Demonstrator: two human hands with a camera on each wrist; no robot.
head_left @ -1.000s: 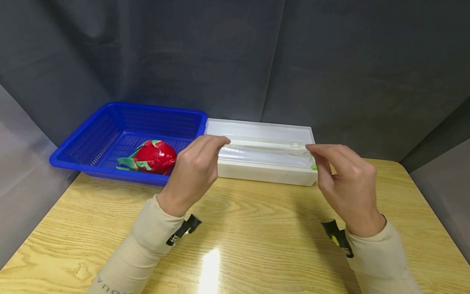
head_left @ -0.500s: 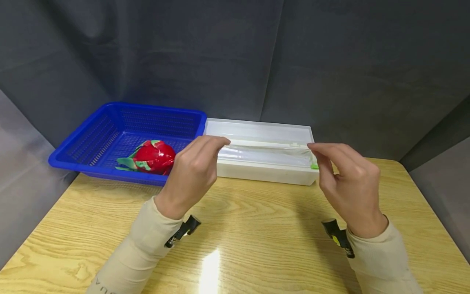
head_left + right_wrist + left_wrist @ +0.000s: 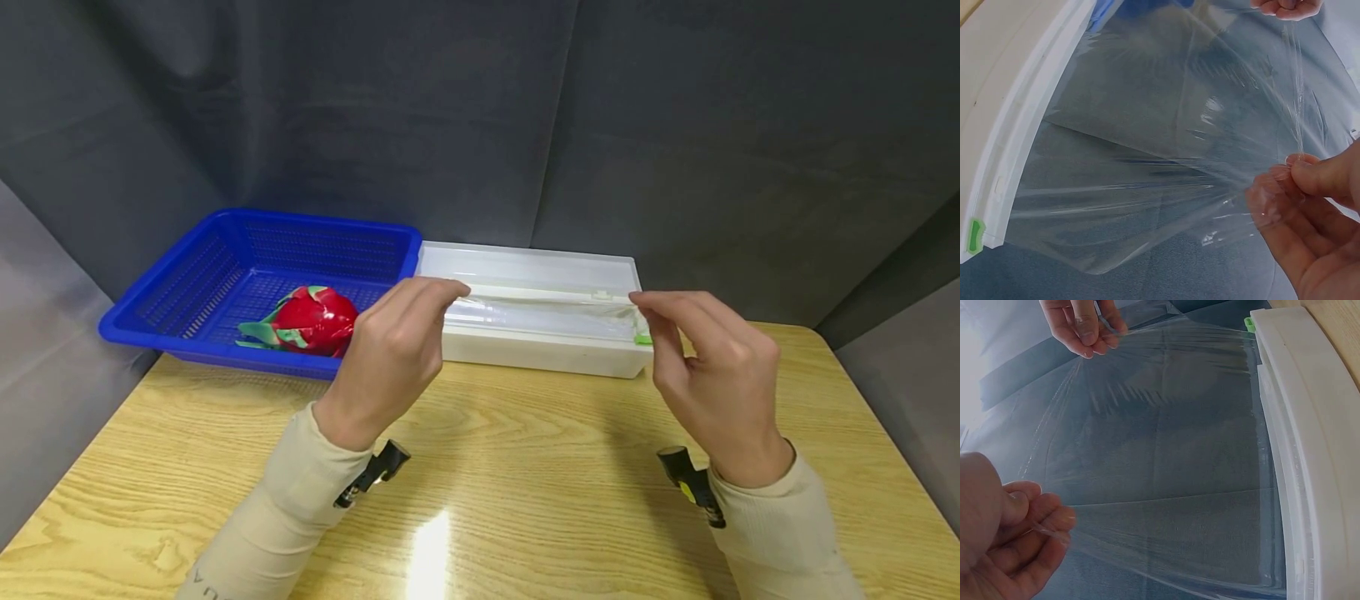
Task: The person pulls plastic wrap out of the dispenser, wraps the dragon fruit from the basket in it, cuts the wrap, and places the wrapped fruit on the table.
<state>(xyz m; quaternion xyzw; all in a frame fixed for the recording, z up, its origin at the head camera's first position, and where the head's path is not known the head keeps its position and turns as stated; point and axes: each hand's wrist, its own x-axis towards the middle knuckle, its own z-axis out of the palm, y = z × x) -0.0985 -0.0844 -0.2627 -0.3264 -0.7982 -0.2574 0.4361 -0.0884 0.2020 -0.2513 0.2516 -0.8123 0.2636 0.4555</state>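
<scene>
A sheet of clear plastic wrap (image 3: 1166, 425) stretches between both hands and a white wrap dispenser box (image 3: 543, 354). My left hand (image 3: 393, 350) pinches one corner between thumb and fingers; in the left wrist view the left hand (image 3: 1022, 531) shows the film bunched at its fingertips. The other corner is pinched by my right hand (image 3: 712, 375), and film clings over the fingers of that right hand (image 3: 1310, 206) in the right wrist view. The box lies with its lid (image 3: 532, 262) raised at the back. A green slide cutter (image 3: 975, 235) sits at the box's right end.
To the left stands a blue plastic basket (image 3: 262, 343) holding a red dragon fruit (image 3: 318, 321) with green scales. Both rest on a wood-grain table (image 3: 525, 483). Dark grey cloth (image 3: 480, 125) hangs behind the table.
My right hand has shifted very slightly to the right, keeping its corner of the plastic wrap. The left hand, basket and box stay nearly where they were.
</scene>
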